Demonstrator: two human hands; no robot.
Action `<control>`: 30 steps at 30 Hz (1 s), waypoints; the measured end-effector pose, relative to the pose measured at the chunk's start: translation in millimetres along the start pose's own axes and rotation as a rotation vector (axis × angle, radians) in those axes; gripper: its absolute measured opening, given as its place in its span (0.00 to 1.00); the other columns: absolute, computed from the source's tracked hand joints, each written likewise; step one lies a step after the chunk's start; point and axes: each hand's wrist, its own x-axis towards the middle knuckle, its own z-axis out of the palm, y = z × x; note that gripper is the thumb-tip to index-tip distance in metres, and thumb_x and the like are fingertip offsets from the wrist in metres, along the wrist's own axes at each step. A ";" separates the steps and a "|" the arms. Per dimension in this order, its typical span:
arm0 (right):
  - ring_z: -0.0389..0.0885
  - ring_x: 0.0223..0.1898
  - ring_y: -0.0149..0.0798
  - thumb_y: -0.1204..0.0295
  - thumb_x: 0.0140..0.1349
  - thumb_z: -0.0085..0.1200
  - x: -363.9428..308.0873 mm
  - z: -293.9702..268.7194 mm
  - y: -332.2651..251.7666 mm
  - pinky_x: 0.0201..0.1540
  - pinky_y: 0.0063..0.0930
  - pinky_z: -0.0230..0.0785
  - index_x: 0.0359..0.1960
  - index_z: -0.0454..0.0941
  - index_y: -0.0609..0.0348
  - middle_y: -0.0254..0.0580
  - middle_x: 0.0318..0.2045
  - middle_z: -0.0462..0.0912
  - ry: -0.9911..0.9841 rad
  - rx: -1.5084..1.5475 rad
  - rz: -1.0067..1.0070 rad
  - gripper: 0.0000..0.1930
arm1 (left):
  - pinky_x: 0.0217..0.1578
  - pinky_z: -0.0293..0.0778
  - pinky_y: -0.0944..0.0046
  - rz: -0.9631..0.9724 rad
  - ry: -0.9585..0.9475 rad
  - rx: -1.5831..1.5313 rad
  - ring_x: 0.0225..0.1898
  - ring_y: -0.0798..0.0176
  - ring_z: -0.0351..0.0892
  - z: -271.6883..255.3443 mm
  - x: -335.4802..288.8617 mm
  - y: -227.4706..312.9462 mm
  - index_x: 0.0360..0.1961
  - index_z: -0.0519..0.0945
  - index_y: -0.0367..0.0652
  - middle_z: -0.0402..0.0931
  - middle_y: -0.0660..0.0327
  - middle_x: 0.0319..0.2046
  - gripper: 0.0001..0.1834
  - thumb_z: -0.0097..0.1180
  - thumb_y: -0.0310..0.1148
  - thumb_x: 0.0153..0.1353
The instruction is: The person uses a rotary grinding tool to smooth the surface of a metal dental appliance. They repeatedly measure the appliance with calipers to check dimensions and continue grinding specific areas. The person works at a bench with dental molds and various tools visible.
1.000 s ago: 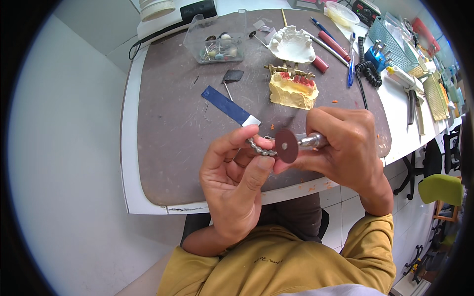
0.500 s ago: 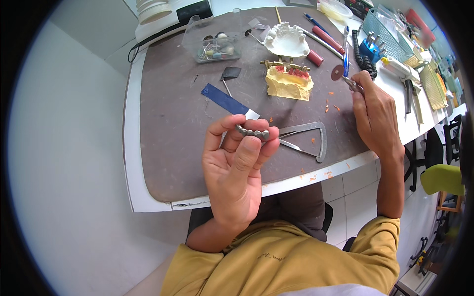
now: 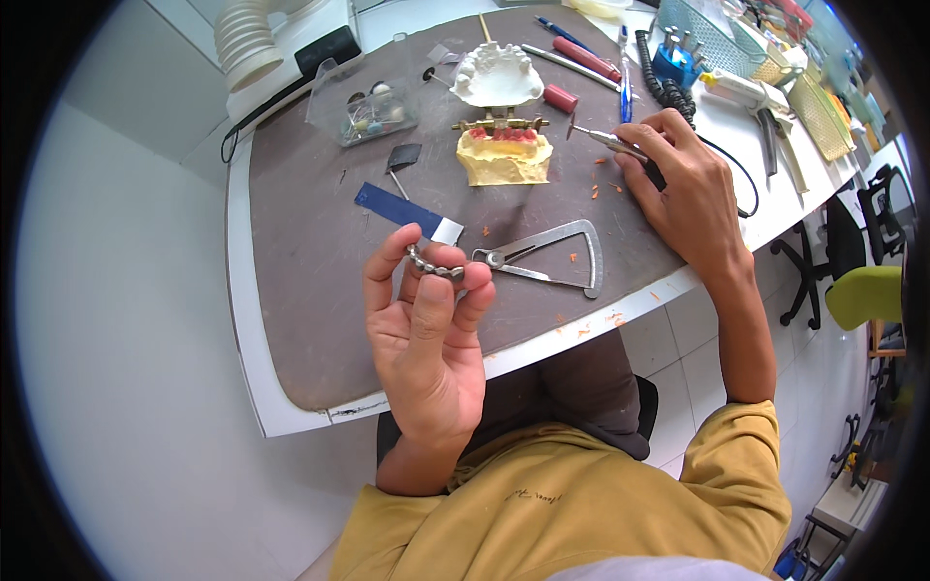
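Note:
My left hand [image 3: 426, 358] pinches a curved grey metal dental bridge [image 3: 435, 265] between thumb and fingers, raised over the near part of the bench. In my right hand [image 3: 690, 179] is a slim metal rotary handpiece [image 3: 620, 145]. A small thin brownish disc [image 3: 572, 128] sits at its tip, seen nearly edge-on and pointing left. Disc and bridge are well apart. Beyond my hands stands a hinged articulator [image 3: 504, 126] with a white tooth cast [image 3: 496, 76] and a yellow cast [image 3: 502, 160] bearing red wax. A metal caliper [image 3: 593, 261] lies between my hands.
A clear box of small burs and polishing tips [image 3: 376, 118] sits at the back left. Blue sandpaper [image 3: 395, 207] lies near my left hand. Orange shavings [image 3: 615, 318] dot the bench edge. A blue bur holder [image 3: 675, 64] and a wire basket [image 3: 712, 34] stand back right.
The handpiece has swung round to the left, so its disc shows edge-on instead of face-on. My left hand has tilted the bridge. The whole view has shifted slightly.

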 end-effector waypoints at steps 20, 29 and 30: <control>0.77 0.32 0.39 0.70 0.56 0.56 0.4 1.4 -4.2 0.35 0.31 0.70 0.36 0.80 0.59 0.39 0.30 0.78 -0.035 -0.030 0.024 0.09 | 0.47 0.78 0.63 0.008 -0.040 0.024 0.44 0.61 0.78 0.9 1.5 -0.4 0.57 0.64 0.38 0.73 0.58 0.41 0.21 0.48 0.21 0.62; 0.77 0.32 0.39 0.70 0.53 0.59 0.6 -2.1 -1.5 0.34 0.30 0.71 0.37 0.80 0.58 0.38 0.32 0.78 0.045 -0.029 -0.046 0.10 | 0.46 0.78 0.64 -0.004 -0.020 0.023 0.42 0.63 0.78 1.3 0.7 0.7 0.54 0.65 0.38 0.74 0.58 0.41 0.19 0.50 0.22 0.61; 0.77 0.32 0.39 0.70 0.52 0.59 2.7 -7.0 -5.2 0.34 0.30 0.71 0.37 0.80 0.58 0.38 0.32 0.78 0.132 -0.026 -0.089 0.11 | 0.46 0.78 0.64 -0.002 -0.017 0.028 0.42 0.63 0.78 1.1 1.2 1.2 0.54 0.65 0.38 0.74 0.58 0.41 0.19 0.50 0.22 0.61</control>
